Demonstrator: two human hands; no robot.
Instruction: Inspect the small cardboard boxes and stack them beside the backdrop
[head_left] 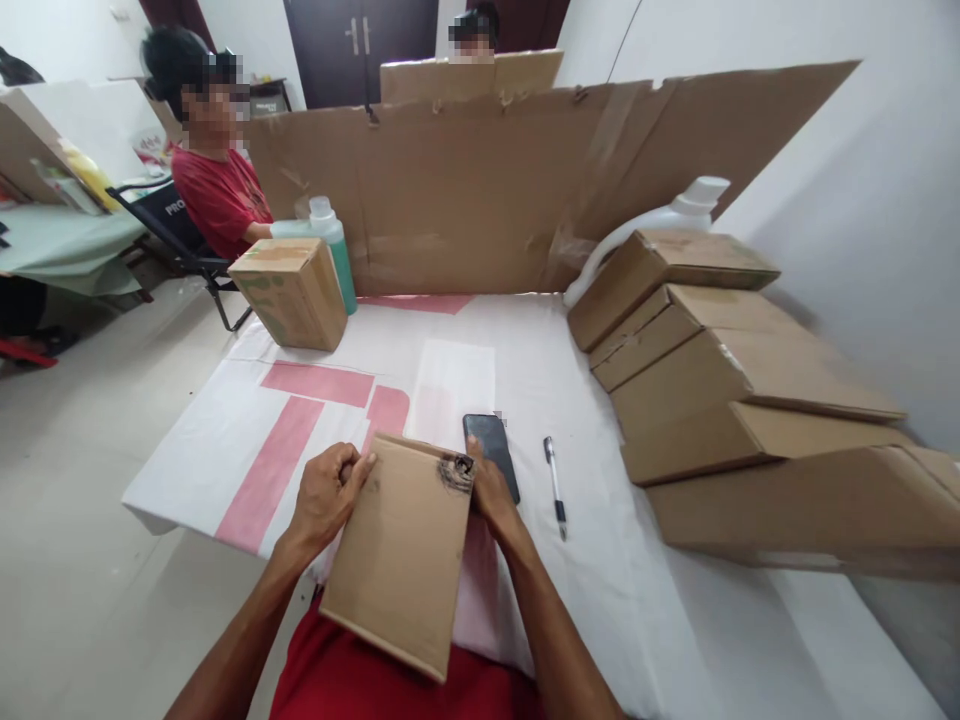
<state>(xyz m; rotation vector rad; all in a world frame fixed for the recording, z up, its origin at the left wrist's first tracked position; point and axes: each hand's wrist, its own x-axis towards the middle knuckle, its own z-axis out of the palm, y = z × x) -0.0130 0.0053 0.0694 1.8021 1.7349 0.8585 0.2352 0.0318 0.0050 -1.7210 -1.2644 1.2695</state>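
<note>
1. Fingers of left hand [324, 490] and right hand [493, 492] pinched opposite edges of flat cardboard [397, 550], the right grip partly hidden.
2. Cardboard spanned bench [600, 590] edge and lap [352, 670].
3. Steady holding required even pressure.

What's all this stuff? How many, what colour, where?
Table: 1, white and pink cloth, middle
Flat cardboard piece: 1, brown with black marks, at table edge
Phone: 1, black, on table
Pen: 1, black and clear, right of phone
Stacked boxes: about 5, brown, table's right side
Small box: 1, brown, table's left side
Bottle: 1, green, behind small box
Jug: 1, white, behind stacked boxes
Cardboard panels: 2, brown, upright at the back
Other people: at least 2, one in red, left and back
Chair: 1, black, left
Other table: 1, pale green, far left
Yellow bottle: 1, yellow, on other table
Double door: 1, dark, back
Lap: 1, red, bottom
Left hand: 1, bare, cardboard's left edge
Right hand: 1, bare, cardboard's right edge
</note>
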